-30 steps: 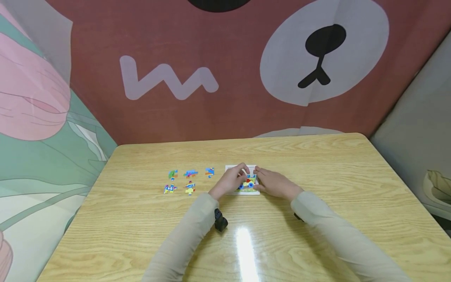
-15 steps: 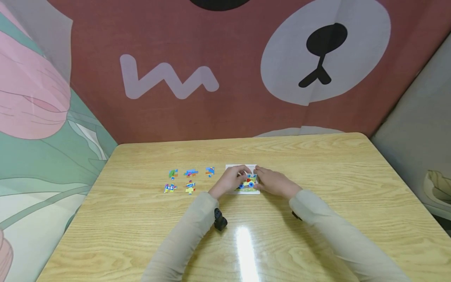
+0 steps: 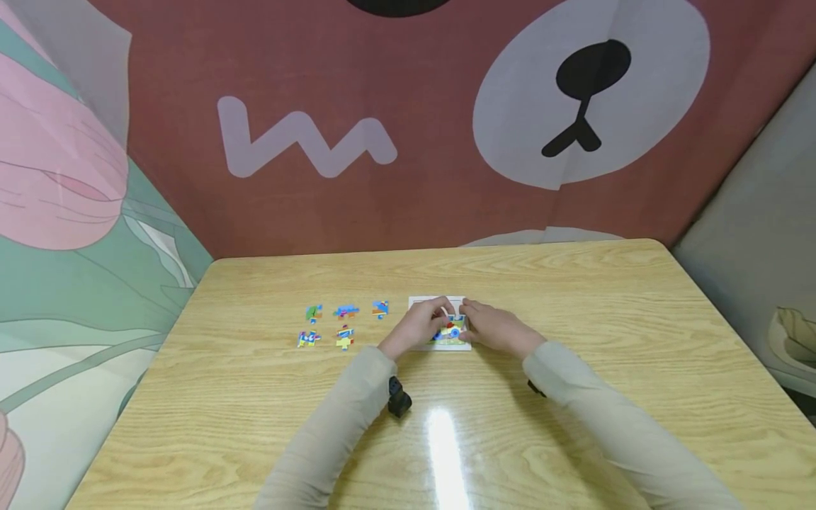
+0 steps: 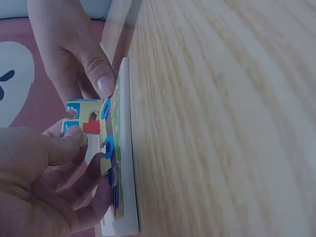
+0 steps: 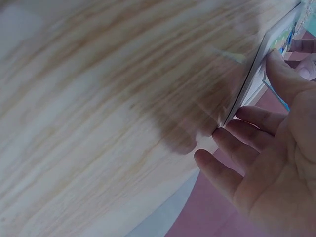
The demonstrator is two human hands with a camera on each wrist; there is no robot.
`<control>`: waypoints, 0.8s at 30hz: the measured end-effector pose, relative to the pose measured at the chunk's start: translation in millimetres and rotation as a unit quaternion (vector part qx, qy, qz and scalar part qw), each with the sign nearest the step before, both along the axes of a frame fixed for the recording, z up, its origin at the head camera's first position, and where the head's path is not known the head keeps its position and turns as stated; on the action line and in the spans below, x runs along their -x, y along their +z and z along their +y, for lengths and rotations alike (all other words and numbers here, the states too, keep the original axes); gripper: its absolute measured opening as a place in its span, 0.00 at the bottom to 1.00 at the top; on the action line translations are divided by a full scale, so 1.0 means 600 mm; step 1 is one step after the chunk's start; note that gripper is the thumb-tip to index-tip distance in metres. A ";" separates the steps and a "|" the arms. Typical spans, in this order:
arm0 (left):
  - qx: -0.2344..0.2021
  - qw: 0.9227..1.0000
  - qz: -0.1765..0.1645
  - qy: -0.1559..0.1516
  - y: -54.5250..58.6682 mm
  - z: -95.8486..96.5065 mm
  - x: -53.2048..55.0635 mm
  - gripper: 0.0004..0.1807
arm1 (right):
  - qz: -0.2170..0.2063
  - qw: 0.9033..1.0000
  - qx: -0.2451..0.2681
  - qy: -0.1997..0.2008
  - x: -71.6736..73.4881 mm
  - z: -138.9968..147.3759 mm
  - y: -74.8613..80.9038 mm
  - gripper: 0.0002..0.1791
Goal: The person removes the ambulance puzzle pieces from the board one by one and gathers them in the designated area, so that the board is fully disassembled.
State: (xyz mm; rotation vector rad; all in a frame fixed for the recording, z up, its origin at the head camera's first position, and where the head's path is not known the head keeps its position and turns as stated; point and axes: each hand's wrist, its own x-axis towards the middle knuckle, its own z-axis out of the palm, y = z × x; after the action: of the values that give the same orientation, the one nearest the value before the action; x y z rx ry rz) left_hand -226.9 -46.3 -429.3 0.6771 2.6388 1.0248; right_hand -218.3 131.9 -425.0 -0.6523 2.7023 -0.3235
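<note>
Between left thumb and fingers, my left hand [image 3: 417, 326] pinches a puzzle piece [image 4: 91, 111] coloured yellow, blue and red. In the left wrist view the piece stands tilted up, its lower edge meeting the picture on the white-framed puzzle board [image 4: 127, 197]. Blue wheels show on the pieces in the board; the hands cover much of it in the head view. My right hand [image 3: 500, 329] lies at the board's right side, fingers fairly straight along its edge. The right thumb [image 5: 282, 74] rests on the board's picture side.
Several loose puzzle pieces lie left of the board in two rows, among them a green one [image 3: 313, 314] and a yellow and blue one [image 3: 345, 339]. The wooden table [image 3: 255, 425] ends at a fabric backdrop [image 3: 433, 205] behind.
The puzzle piece in my left hand looks slightly lower over the board. Both hands otherwise stay nearly in place, and the loose pieces have not moved.
</note>
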 end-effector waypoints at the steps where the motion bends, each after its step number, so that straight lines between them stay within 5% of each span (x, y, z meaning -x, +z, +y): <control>1: 0.000 1.000 -0.002 -0.002 0.000 0.000 0.000 0.05 | 0.000 1.000 -0.001 0.001 0.000 0.000 0.001 0.36; 10: -0.050 0.998 -0.031 -0.008 0.002 -0.011 0.003 0.05 | 0.003 1.000 -0.010 -0.004 0.000 -0.001 0.004 0.39; 16: -0.058 0.997 -0.043 0.017 0.003 -0.012 0.005 0.08 | 0.007 1.000 -0.006 -0.005 0.002 -0.001 0.004 0.40; 24: -0.085 0.993 -0.026 0.072 0.003 -0.025 0.001 0.12 | 0.034 0.999 0.018 0.017 -0.004 0.001 -0.001 0.30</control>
State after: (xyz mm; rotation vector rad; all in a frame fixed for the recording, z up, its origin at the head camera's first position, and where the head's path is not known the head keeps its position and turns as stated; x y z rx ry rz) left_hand -227.4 -61.1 -427.8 0.4896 2.6075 1.3014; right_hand -216.0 132.4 -425.7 -0.7315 2.7516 -0.3487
